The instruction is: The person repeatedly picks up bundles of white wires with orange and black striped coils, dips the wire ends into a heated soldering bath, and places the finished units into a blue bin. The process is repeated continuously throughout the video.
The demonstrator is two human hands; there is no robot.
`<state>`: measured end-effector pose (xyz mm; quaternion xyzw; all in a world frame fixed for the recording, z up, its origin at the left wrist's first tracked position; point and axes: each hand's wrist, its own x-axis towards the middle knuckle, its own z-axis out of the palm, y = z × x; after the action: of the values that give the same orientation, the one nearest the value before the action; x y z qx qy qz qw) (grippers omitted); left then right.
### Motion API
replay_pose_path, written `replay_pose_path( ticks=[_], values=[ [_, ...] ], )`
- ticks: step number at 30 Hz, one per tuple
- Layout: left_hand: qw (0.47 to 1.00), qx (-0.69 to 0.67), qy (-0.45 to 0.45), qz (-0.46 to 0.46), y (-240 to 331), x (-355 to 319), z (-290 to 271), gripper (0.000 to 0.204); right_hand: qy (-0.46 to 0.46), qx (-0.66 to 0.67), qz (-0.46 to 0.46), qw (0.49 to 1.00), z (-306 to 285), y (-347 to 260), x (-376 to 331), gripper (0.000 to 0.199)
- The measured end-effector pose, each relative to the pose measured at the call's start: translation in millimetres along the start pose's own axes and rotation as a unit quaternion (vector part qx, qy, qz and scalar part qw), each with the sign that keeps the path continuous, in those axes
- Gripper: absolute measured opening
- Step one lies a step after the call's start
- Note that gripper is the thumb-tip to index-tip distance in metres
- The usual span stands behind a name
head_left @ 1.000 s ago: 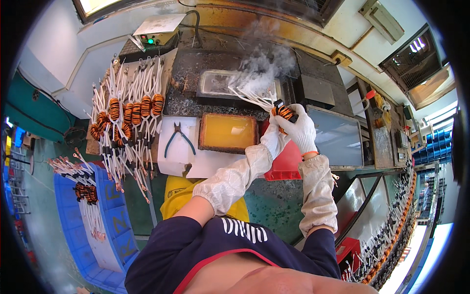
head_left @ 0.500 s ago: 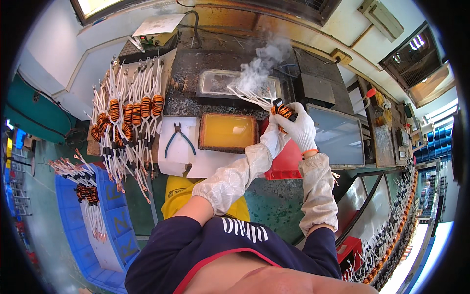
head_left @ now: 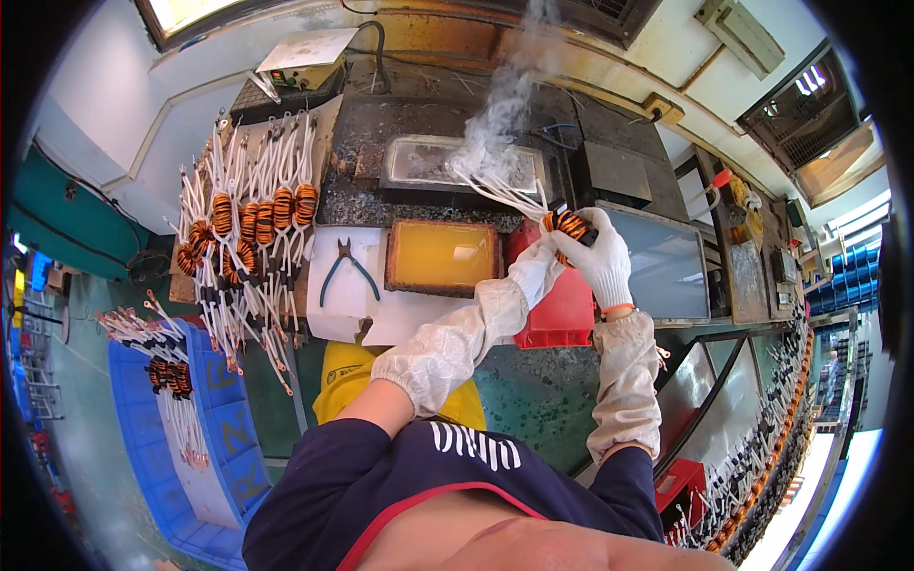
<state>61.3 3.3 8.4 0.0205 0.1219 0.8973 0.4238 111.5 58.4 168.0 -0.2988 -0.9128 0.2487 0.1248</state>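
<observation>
Above the rear of the dark, spattered workbench [head_left: 352, 195], both white-gloved hands are pinching one orange-wound toroidal coil with white leads [head_left: 569, 225]: the right hand [head_left: 602, 259] is wrapping it from the right, the left hand [head_left: 540, 266] is closing on it from below. The leads are dipping into the shallow rectangular metal solder bath [head_left: 419, 160], and white smoke [head_left: 505, 105] is rising there. Just in front, a tray of yellow liquid [head_left: 443, 255] is lying beside a red plastic bin [head_left: 557, 314]; green-handled pliers [head_left: 345, 266] are resting on white paper. Finished coils [head_left: 252, 219] are crowding the bench's left edge. A blue crate [head_left: 205, 419] is sitting lower left.
</observation>
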Motion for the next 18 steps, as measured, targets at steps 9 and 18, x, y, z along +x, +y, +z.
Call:
replay_pose_path(
  ticks=[9, 18],
  values=[
    [0.987, 0.146, 0.028, -0.057, -1, -5, -1, 0.026, 0.021, 0.024, -0.012, 0.999, -12, 13, -16, 0.062],
    [0.93, 0.356, -0.011, -0.089, 11, -17, 16, 0.032, 0.033, 0.046, -0.01, 0.998, -20, 24, -33, 0.057]
  ],
)
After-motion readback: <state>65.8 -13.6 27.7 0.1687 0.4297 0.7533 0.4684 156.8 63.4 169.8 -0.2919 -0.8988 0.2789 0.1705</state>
